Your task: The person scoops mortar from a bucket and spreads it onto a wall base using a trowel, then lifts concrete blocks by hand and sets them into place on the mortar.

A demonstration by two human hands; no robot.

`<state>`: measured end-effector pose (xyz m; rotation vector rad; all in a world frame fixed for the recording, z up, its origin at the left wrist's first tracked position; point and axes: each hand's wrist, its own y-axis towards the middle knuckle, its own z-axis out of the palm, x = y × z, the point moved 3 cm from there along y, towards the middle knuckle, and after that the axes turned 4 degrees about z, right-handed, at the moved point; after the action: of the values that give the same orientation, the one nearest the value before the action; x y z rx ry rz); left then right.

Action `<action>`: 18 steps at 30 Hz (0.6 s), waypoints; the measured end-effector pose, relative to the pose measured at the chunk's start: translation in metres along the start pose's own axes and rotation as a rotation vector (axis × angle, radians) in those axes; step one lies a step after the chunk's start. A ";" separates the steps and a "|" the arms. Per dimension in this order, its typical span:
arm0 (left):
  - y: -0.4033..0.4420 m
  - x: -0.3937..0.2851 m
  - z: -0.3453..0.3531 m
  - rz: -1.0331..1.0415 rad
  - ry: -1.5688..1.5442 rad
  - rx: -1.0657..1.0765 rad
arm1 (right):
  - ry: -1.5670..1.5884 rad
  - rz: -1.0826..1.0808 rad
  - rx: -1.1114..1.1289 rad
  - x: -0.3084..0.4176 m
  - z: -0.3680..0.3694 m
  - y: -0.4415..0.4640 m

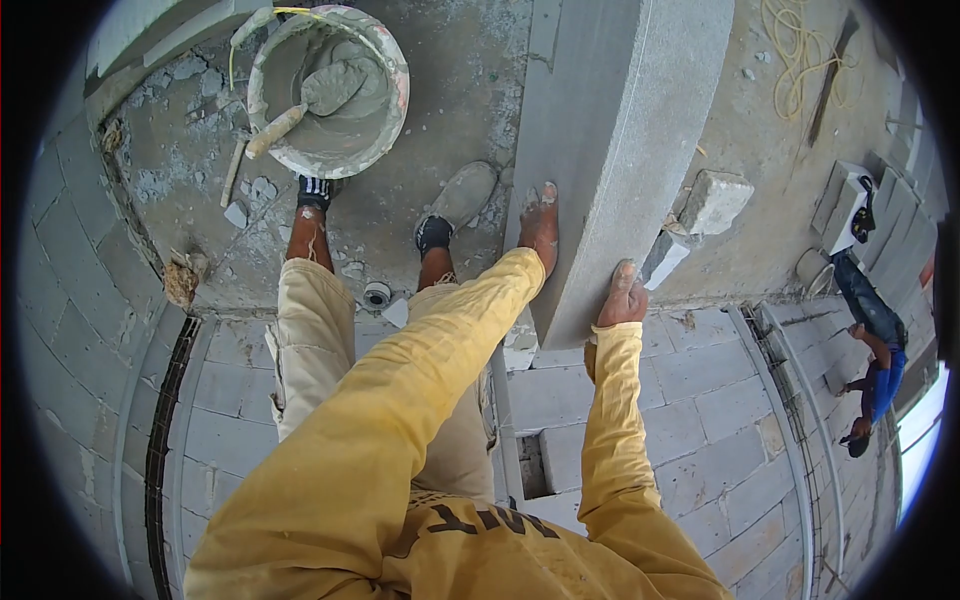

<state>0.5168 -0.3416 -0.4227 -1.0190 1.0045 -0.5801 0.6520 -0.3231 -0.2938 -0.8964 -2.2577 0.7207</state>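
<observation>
A long grey concrete block (655,110) runs from the top of the view down to between my hands. My left hand (540,228) presses on its left face, fingers pointing along the block. On the opposite side, close to the near end, my right hand (622,298) grips the right edge. Both hands look dusty, and the palms are hidden. To the left stands a round bucket (398,100) of wet grey mortar (345,130). A trowel (335,88) lies in it, its handle (275,132) over the rim.
Broken block pieces (715,202) lie right of the long block. A yellowish rope (790,60) is on the floor at upper right. A small roll (376,295) sits near my feet. Farther right, a person in blue (882,385) bends by stacked blocks (845,205).
</observation>
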 end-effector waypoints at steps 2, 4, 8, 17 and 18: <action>0.004 0.000 0.001 -0.061 0.013 -0.015 | -0.034 0.015 -0.003 -0.006 0.001 0.004; 0.007 -0.003 0.000 -0.082 0.003 -0.017 | -0.076 0.028 -0.027 0.003 0.000 0.000; 0.011 -0.010 0.004 -0.099 -0.074 0.004 | -0.010 -0.001 -0.099 0.020 0.004 -0.001; 0.031 0.052 0.010 -0.105 -0.214 0.097 | -0.054 -0.047 -0.085 0.006 -0.002 0.007; 0.030 0.050 0.009 -0.098 -0.206 0.077 | -0.059 -0.051 -0.079 0.003 -0.001 0.008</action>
<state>0.5458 -0.3643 -0.4685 -1.0407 0.7489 -0.5775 0.6544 -0.3155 -0.2977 -0.8616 -2.3671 0.6474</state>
